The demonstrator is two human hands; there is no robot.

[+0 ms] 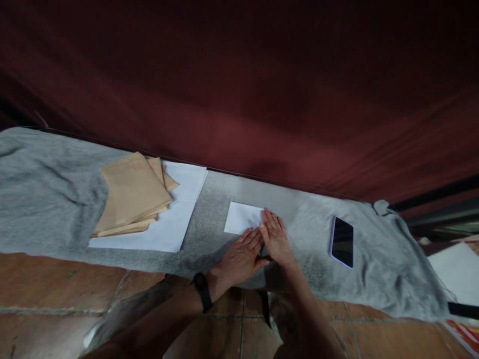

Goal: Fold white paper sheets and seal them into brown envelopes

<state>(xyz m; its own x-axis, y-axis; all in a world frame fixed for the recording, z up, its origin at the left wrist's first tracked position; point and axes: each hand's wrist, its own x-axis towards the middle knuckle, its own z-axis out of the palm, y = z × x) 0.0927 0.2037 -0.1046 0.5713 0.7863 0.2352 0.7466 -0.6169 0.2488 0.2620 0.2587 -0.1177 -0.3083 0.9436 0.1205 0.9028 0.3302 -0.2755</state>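
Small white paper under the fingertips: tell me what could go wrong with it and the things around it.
The small white paper could skew or crease, since the left hand and right hand meet at its right side and the grey cloth beneath looks soft.
If that cloth gets tugged, the phone might shift, as it lies on the same cloth near some wrinkles.
The brown envelopes are stacked unevenly, so a knock might make them slide.
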